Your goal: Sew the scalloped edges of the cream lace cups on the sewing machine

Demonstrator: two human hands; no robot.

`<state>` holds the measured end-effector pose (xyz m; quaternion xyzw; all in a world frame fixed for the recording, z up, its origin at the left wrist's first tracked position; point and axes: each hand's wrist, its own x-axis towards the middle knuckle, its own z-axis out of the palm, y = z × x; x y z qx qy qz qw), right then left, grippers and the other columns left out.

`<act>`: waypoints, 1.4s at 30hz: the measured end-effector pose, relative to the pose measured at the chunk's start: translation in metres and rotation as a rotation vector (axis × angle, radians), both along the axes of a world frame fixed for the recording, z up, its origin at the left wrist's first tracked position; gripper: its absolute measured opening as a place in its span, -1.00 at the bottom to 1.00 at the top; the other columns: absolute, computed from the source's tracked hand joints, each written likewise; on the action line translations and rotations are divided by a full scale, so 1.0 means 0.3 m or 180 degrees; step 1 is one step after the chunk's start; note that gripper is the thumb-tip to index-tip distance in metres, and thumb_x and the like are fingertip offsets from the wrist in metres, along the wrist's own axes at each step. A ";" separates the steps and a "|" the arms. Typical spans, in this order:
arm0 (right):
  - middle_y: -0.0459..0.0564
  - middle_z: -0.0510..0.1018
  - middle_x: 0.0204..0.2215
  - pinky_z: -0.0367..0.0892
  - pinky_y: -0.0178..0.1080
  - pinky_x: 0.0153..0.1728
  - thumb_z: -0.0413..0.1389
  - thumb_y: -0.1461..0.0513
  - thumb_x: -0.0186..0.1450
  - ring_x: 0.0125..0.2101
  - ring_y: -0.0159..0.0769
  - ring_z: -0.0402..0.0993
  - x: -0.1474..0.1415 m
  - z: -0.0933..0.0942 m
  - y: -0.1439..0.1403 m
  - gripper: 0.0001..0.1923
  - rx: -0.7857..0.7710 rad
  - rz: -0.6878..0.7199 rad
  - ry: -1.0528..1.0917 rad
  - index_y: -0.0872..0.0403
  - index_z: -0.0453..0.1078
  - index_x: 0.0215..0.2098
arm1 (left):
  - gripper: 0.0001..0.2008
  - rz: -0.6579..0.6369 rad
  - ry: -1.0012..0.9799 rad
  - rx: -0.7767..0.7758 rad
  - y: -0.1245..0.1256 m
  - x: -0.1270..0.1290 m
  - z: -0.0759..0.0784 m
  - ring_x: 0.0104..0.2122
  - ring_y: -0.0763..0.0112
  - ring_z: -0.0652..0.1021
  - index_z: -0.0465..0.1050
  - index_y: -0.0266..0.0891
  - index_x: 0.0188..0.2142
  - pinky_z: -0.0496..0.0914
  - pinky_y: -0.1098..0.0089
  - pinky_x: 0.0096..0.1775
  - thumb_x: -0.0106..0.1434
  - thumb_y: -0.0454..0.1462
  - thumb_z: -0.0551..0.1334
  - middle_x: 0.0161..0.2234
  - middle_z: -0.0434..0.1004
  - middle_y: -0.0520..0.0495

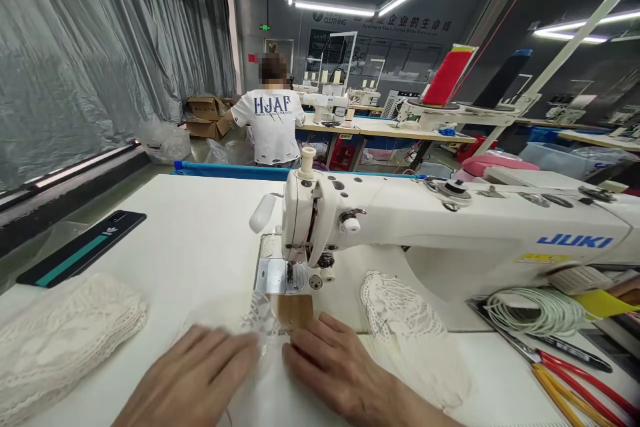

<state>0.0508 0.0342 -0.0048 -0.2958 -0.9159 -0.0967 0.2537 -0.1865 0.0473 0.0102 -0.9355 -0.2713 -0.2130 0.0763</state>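
Over sheer white lace fabric (pixel 260 313), my left hand (pixel 195 373) has its fingers together at the fabric's edge, slightly blurred. They appear closed on the lace. My right hand (pixel 345 367) rests flat on the table with fingers stretched out, beside a flat brown piece (pixel 295 311) in front of the needle plate. The sewing machine (pixel 360 213) stands just beyond both hands. Its presser foot (pixel 290 273) is over the metal needle plate (pixel 273 275), and the lace ends short of it. A folded lace piece (pixel 405 327) lies right of my right hand.
A stack of lace pieces (pixel 70 333) lies at the left, below a dark ruler-like board (pixel 85 247). At the right are coiled pale cord (pixel 535 310), red-handled scissors (pixel 580 373) and a black pen (pixel 575 352). A person in a white T-shirt (pixel 275 123) sits farther back.
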 end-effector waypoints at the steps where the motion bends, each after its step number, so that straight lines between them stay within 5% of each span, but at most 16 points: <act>1: -0.02 0.37 -0.48 0.12 -0.25 -0.47 -0.16 0.44 0.36 -0.47 -0.34 0.21 0.000 0.001 0.000 -0.72 0.0056 0.0028 0.0033 0.22 0.38 -0.31 | -0.49 -0.0133 -0.0116 -0.0366 0.030 0.038 0.023 -0.15 0.28 0.45 0.21 -0.22 0.10 0.24 0.29 -0.12 0.15 -0.51 -0.04 -0.08 0.50 -0.08; 4: 0.00 0.41 -0.45 0.16 -0.24 -0.43 -0.15 0.43 0.37 -0.43 -0.34 0.27 0.008 0.003 0.001 -0.74 0.0222 0.0162 0.0144 0.24 0.38 -0.27 | -0.27 -0.0578 0.0122 -0.1616 0.124 0.120 0.058 0.04 0.28 0.33 -0.05 -0.09 0.25 0.19 0.22 0.05 0.11 -0.58 -0.06 0.04 0.37 -0.10; 8: -0.02 0.40 -0.49 0.11 -0.25 -0.49 -0.12 0.41 0.37 -0.49 -0.35 0.22 0.023 -0.003 0.010 -0.76 0.0163 0.0156 0.0130 0.24 0.38 -0.29 | -0.47 -0.0531 0.0299 -0.2568 0.208 0.115 0.024 -0.06 0.23 0.36 0.07 0.00 0.22 0.24 0.14 0.03 0.28 -0.38 0.05 -0.15 0.42 -0.05; 15: -0.02 0.39 -0.51 0.07 -0.24 -0.49 -0.15 0.42 0.37 -0.49 -0.33 0.23 0.027 -0.017 0.026 -0.71 -0.0110 -0.0033 0.0086 0.21 0.38 -0.36 | -0.66 0.0228 -0.0256 -0.2436 0.242 0.059 -0.035 -0.18 0.26 0.37 0.29 -0.03 0.10 0.34 0.21 -0.11 0.34 -0.16 0.08 -0.28 0.41 -0.03; 19: -0.02 0.40 -0.49 0.06 -0.23 -0.48 -0.17 0.40 0.39 -0.48 -0.34 0.23 0.025 -0.016 0.030 -0.69 -0.0228 -0.0044 0.0100 0.19 0.38 -0.35 | -0.68 0.0549 -0.0411 -0.2343 0.247 0.074 -0.041 -0.28 0.30 0.40 0.35 -0.05 0.05 0.36 0.29 -0.22 0.35 -0.22 0.01 -0.29 0.38 -0.02; 26: -0.02 0.41 -0.47 0.08 -0.24 -0.47 -0.16 0.41 0.40 -0.47 -0.35 0.22 0.025 -0.024 0.026 -0.69 -0.0335 -0.0081 0.0149 0.19 0.39 -0.35 | -0.63 0.0439 -0.0570 -0.2445 0.246 0.074 -0.055 -0.41 0.42 0.37 0.27 -0.03 0.10 0.32 0.42 -0.36 0.33 -0.30 -0.04 -0.32 0.24 0.02; 42: 0.02 0.49 -0.27 0.17 -0.22 -0.40 -0.15 0.37 0.41 -0.41 -0.33 0.28 0.030 -0.020 0.030 -0.72 -0.0536 -0.0049 0.0078 0.16 0.38 -0.31 | -0.62 0.0326 -0.0231 -0.1980 0.241 0.077 -0.078 -0.36 0.36 0.37 0.24 -0.05 0.11 0.28 0.37 -0.31 0.36 -0.35 -0.06 -0.34 0.31 0.02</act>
